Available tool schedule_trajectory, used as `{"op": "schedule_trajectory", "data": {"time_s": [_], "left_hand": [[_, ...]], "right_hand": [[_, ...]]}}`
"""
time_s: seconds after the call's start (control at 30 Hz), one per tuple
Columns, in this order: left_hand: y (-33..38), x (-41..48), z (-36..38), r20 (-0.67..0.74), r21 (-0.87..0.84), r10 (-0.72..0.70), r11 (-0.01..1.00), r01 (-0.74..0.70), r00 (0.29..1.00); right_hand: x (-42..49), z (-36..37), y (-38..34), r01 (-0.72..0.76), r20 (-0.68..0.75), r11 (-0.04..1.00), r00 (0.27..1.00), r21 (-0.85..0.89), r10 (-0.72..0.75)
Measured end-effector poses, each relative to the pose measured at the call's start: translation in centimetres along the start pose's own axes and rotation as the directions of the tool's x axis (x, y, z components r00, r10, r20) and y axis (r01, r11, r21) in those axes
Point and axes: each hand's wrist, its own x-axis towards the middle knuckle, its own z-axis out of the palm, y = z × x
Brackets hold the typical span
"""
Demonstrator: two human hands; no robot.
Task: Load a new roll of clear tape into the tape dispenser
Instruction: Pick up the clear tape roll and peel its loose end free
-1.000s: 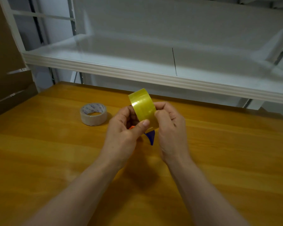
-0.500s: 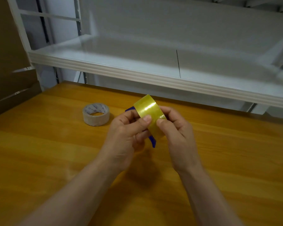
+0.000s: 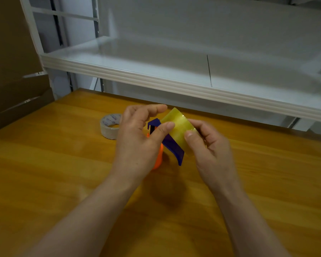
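head | tape roll (image 3: 180, 129) on dispenser (image 3: 171, 145) | both hands gripping

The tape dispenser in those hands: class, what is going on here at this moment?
A person is working over a wooden table, holding a tape dispenser with a blue body and an orange handle. The left hand grips the dispenser, thumb resting near the yellowish clear tape roll. The right hand pinches the roll's far side, apparently seating it or feeding the tape. A second tape roll lies flat on the table to the left, untouched. A white shelf runs behind.
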Motion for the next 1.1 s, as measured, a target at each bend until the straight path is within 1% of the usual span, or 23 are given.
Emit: {"op": "schedule_trajectory", "data": {"time_s": [0.1,0.33,0.47,0.57,0.67,0.73,0.87,0.97,1.1], "left_hand": [[0.1,-0.1,0.2,-0.005,0.091,0.08,0.993,-0.079,0.997],[0.1,-0.1,0.0,-0.034,0.217,0.255,0.946,-0.242,0.966],[0.0,-0.2,0.0,-0.047,0.288,0.326,0.909,-0.3,0.944],[-0.1,-0.2,0.1,-0.055,0.309,0.371,0.889,-0.338,0.927],[-0.3,-0.1,0.1,-0.085,0.356,0.41,0.864,-0.357,0.908],[-0.4,-0.1,0.1,-0.099,0.418,0.44,0.832,-0.364,0.893],[-0.7,-0.1,0.4,-0.078,0.548,0.51,0.739,-0.391,0.856],[-0.9,0.0,0.7,-0.037,0.583,0.511,0.71,-0.397,0.859],[-1.3,0.2,1.0,0.02,0.61,0.513,0.674,-0.417,0.858]], "right_hand": [[0.0,0.1,0.2,0.036,0.022,0.996,0.999,-0.083,-0.034],[-0.1,0.1,0.3,0.132,0.028,0.961,0.991,-0.244,-0.13],[-0.1,0.1,0.3,0.174,0.051,0.934,0.985,-0.313,-0.166],[-0.1,0.2,0.4,0.194,0.07,0.909,0.981,-0.368,-0.181],[-0.2,0.1,0.4,0.216,0.085,0.858,0.976,-0.467,-0.2],[-0.3,0.2,0.3,0.222,0.096,0.83,0.975,-0.512,-0.201],[-0.4,0.2,0.1,0.229,0.12,0.815,0.973,-0.532,-0.195],[-0.4,0.2,0.1,0.254,0.144,0.791,0.967,-0.557,-0.209],[-0.5,0.5,0.1,0.247,0.141,0.805,0.969,-0.539,-0.203]]}}
